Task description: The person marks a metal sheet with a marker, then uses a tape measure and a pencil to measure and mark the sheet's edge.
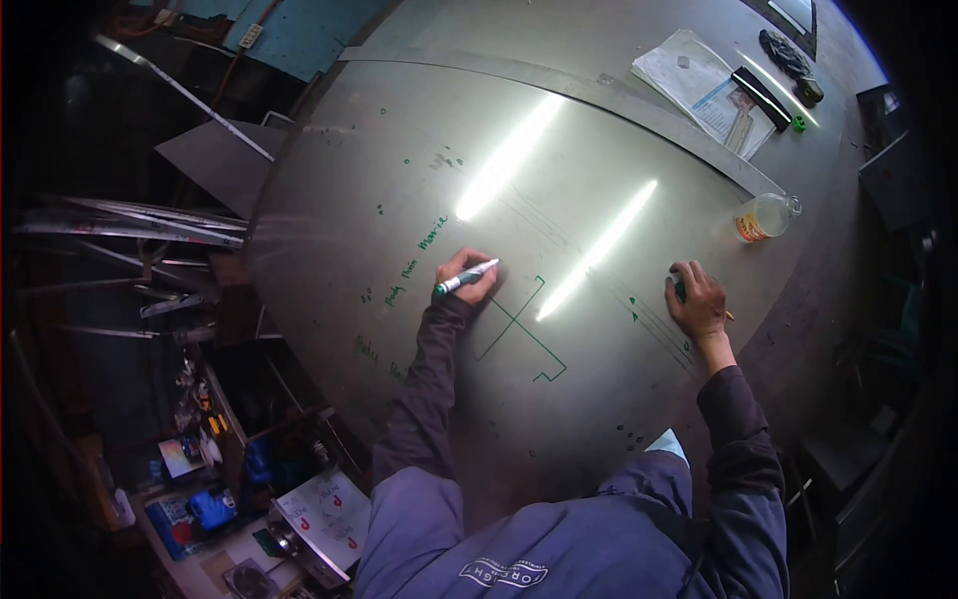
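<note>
My left hand (pixel 462 276) is closed around a white marker with a green end (pixel 467 278), just above the metal sheet (pixel 329 240). Beside it, green marker lines (pixel 513 318) cross and end in short bent strokes. To the right, my right hand (pixel 700 302) rests on the metal with its fingers curled. Something green shows under its thumb side, and a small orange tip (pixel 730 316) pokes out at its outer edge; the fingers hide the rest of both.
A clear bottle with an orange label (pixel 764 218) stands at the right. Behind the raised strip lie papers (pixel 689 85) and a black bar (pixel 761 99). Green handwriting (pixel 417 262) marks the left side. An open drawer (pixel 269 399) and metal bars (pixel 150 222) are off the left edge.
</note>
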Available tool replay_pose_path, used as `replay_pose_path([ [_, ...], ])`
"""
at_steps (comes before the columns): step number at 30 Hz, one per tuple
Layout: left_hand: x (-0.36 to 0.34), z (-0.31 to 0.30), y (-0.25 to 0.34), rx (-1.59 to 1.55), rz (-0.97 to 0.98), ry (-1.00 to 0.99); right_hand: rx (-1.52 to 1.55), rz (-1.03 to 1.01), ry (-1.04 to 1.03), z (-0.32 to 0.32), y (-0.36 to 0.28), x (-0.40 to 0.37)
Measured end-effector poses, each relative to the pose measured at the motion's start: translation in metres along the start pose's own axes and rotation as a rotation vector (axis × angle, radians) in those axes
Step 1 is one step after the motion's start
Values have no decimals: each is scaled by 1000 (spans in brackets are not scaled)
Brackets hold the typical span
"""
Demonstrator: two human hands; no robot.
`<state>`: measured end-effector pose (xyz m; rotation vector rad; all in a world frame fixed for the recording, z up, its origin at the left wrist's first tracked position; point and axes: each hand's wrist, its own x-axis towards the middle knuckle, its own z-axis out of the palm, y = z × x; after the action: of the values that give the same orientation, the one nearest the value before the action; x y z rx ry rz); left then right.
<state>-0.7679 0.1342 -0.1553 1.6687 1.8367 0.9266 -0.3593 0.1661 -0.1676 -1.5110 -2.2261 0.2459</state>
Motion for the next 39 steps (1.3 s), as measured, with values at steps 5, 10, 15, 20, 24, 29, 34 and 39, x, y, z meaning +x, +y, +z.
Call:
replay_pose_path([
  [5,22,15,-13,-86,7,-28,-12,8,2,2,1,2],
  [10,25,33,7,-102,65,-38,-21,16,-16,2,0,4],
  [15,33,41,0,-48,238,-1,-38,16,-13,2,-2,5],
  [20,38,40,-5,-34,275,1,-13,22,-4,2,-3,6],
  [24,35,36,-8,-54,237,3,-27,31,-15,2,-3,6],
  [29,34,38,-12,-46,299,13,-20,35,-16,3,-4,6],
  [34,34,38,-8,-87,233,5,-29,35,-15,5,-2,5],
  [39,34,42,-7,-95,257,4,-30,25,-8,5,-2,6],
])
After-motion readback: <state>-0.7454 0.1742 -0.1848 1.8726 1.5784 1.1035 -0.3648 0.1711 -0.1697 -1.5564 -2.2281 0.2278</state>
